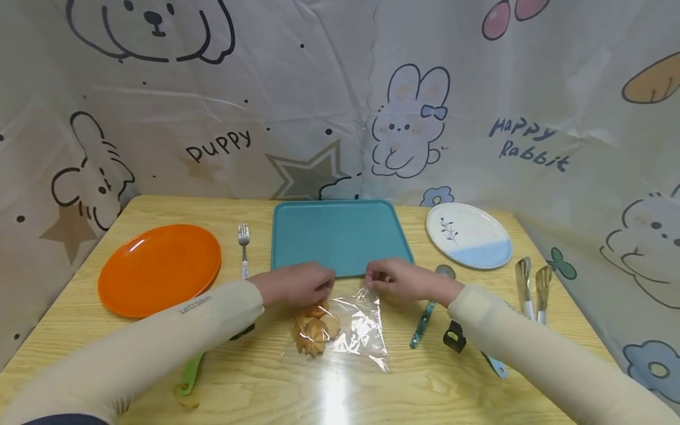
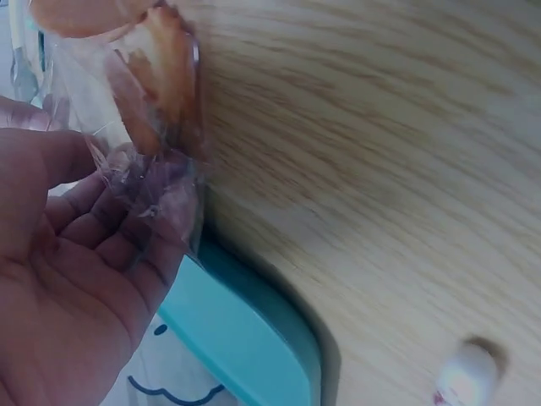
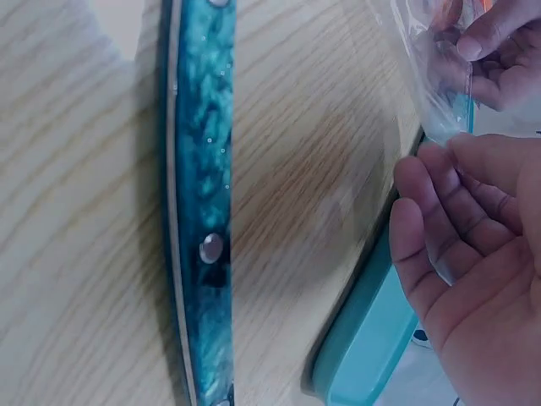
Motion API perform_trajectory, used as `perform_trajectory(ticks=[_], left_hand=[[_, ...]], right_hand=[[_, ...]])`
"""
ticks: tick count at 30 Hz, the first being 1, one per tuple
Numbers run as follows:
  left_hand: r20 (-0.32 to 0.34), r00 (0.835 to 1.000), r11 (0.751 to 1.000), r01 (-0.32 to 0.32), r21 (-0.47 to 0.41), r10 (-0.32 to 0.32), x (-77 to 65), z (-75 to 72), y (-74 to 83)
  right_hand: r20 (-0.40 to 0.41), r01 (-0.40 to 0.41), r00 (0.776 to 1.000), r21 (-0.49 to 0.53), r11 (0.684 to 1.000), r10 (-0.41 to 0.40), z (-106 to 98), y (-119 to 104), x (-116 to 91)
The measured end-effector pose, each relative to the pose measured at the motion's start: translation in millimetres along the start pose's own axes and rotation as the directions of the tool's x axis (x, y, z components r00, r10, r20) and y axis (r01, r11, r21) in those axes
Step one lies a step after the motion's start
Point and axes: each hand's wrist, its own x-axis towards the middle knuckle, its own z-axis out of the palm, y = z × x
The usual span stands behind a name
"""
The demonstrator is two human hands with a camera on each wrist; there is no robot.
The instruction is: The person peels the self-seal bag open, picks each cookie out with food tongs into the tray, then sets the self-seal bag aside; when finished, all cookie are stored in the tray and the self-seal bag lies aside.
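Note:
A clear plastic bag (image 1: 357, 330) lies on the table with several golden-brown baked pieces (image 1: 313, 333), like pastries, in its left part. My left hand (image 1: 303, 284) pinches the bag's upper left edge, the film bunched between thumb and fingers (image 2: 93, 224) in the left wrist view. At the upper right corner my right hand (image 1: 397, 280) pinches the film between thumb and index finger; its other fingers curl loosely in the right wrist view. Just beyond both hands lies a teal tray (image 1: 340, 236). Beside the right hand is a spoon with a teal marbled handle (image 3: 203, 169).
An orange plate (image 1: 159, 268) and a fork (image 1: 244, 242) lie left. On the right are a white-and-blue plate (image 1: 470, 236), two metal utensils (image 1: 542, 289) with white handles, a black object (image 1: 454, 337) and a light-blue handle (image 1: 496, 366). A green handle (image 1: 191, 375) shows below my left sleeve.

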Motion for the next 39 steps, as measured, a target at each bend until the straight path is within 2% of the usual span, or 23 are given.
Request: perform_trajectory(ticks=[7, 11, 16, 20, 22, 24, 27, 33, 35, 39], left_hand=[[0.016, 0.999, 0.995, -0.031, -0.098, 0.032, 15.2, 2.1, 5.8], [0.02, 0.999, 0.99, -0.033, -0.134, 0.036, 19.9, 2.4, 7.1], [-0.011, 1.0, 0.985, 0.0, -0.171, -0.002, 20.4, 3.8, 5.3], [-0.02, 0.999, 0.969, 0.026, -0.244, -0.032, 20.3, 5.7, 4.0], [-0.021, 1.0, 0.963, 0.012, -0.27, -0.018, 21.5, 7.5, 4.3], [-0.004, 1.0, 0.946, 0.009, -0.323, -0.011, 23.1, 9.2, 5.9], [-0.012, 1.0, 0.918, -0.009, -0.396, 0.004, 25.9, 11.3, 8.2], [-0.031, 0.998, 0.829, 0.029, -0.558, -0.056, 25.7, 9.4, 9.6], [-0.018, 0.997, 0.805, 0.05, -0.591, -0.076, 25.3, 9.1, 9.0], [-0.001, 0.995, 0.782, 0.08, -0.618, -0.102, 25.4, 9.5, 9.2]], right_hand=[[-0.029, 0.007, 1.0, 0.066, 0.998, -0.005, 0.1, 0.7, 0.2], [-0.064, 0.003, 0.998, 0.048, 0.999, 0.0, 2.4, 1.9, -0.6], [-0.102, 0.026, 0.994, -0.002, 1.0, -0.026, 4.1, -0.5, -3.7], [-0.13, 0.063, 0.989, -0.034, 0.997, -0.067, 3.6, -3.0, -5.1], [-0.14, 0.073, 0.987, -0.034, 0.997, -0.077, 3.1, -3.6, -5.2], [-0.145, 0.076, 0.986, -0.016, 0.997, -0.078, 2.8, -4.3, -4.9], [-0.158, 0.067, 0.985, -0.007, 0.998, -0.067, 2.7, -5.2, -4.3], [-0.188, 0.057, 0.98, -0.008, 0.998, -0.057, 3.3, -6.7, -5.3], [-0.203, 0.063, 0.977, -0.025, 0.998, -0.067, 4.3, -6.7, -6.2], [-0.25, 0.107, 0.958, -0.143, 0.984, -0.141, 6.7, -6.5, -8.5]])
